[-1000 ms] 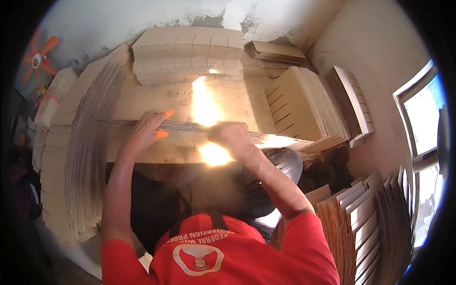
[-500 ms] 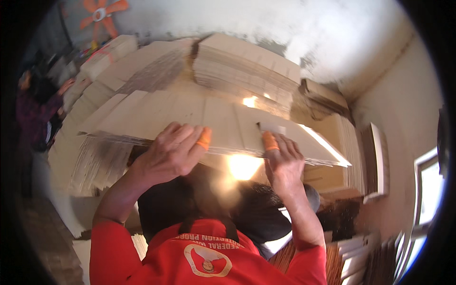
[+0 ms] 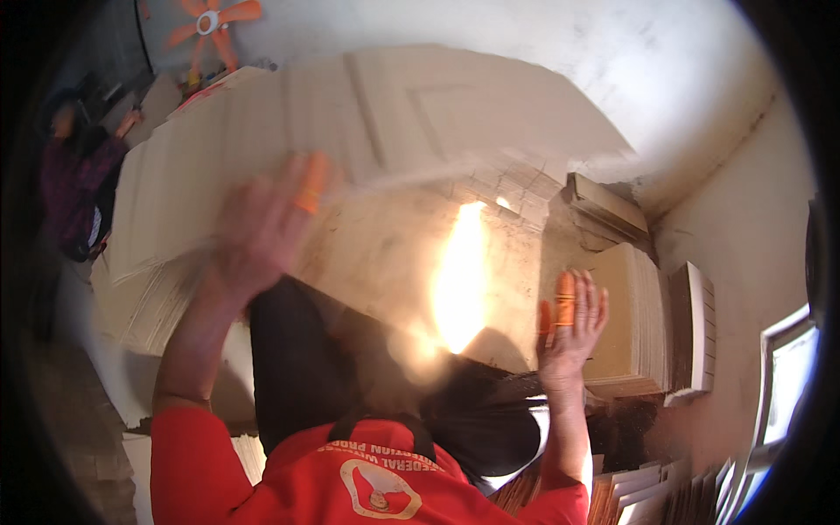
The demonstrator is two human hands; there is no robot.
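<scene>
A large flat cardboard sheet, smeared by motion, slants across the far side in front of me. My left hand overlaps its lower left edge, an orange cover on one digit. Blur hides whether those fingers grip the sheet or only rest against it. Apart from the sheet, my right hand holds nothing; its fingers are stretched out and orange covers show on two digits. It is nearest to a stack of cardboard on the right. A bright patch of sunlight falls on the tan surface between my hands.
More cardboard is piled at the left. Flat bundles lie by the far right wall, and a white-edged bundle stands beside the right stack. An orange fan is at the far left, near another person. Sheets stand lower right.
The cardboard has moved up and away, its face now tilted toward me. My right hand has let go and shifted right; my left hand has moved up and left with the cardboard.
</scene>
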